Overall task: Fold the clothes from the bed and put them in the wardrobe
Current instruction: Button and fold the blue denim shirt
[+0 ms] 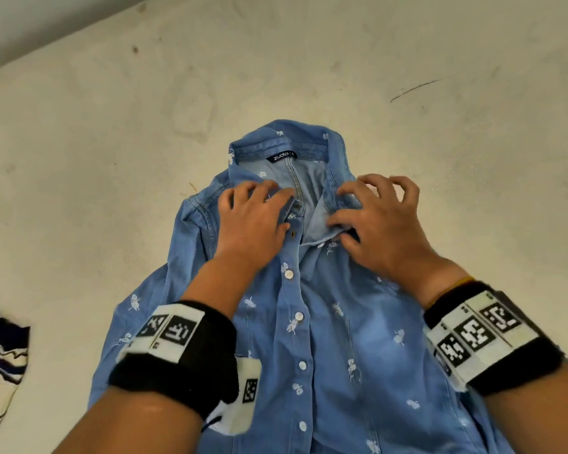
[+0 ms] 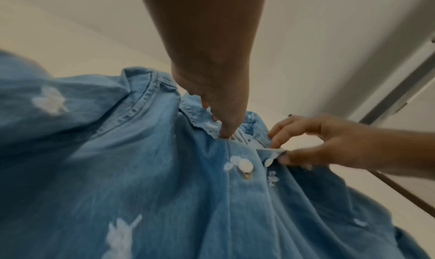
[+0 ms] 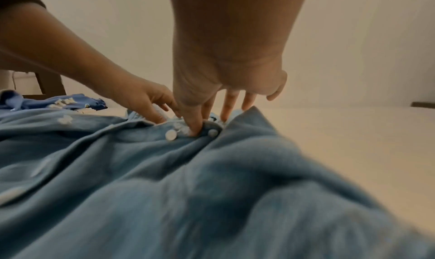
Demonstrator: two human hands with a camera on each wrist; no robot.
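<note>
Head: light-blue denim button-up shirt with white flower print (image 1: 309, 322) lies front-up on cream bed sheet (image 1: 407, 93), both hands at collar. Left wrist: left hand (image 2: 219, 99) presses left collar flap, fingers fairly straight. Right wrist: right hand (image 3: 226, 95) pinches placket edge by a white button (image 3: 213, 132)

The head view looks steeply down from above. Both wrist views sit low and close, sharing the blue denim shirt's (image 1: 312, 322) collar (image 2: 202, 121).

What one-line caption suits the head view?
Both hands, left hand and right hand, work the collar of a blue denim button-up shirt on the bed.
</note>
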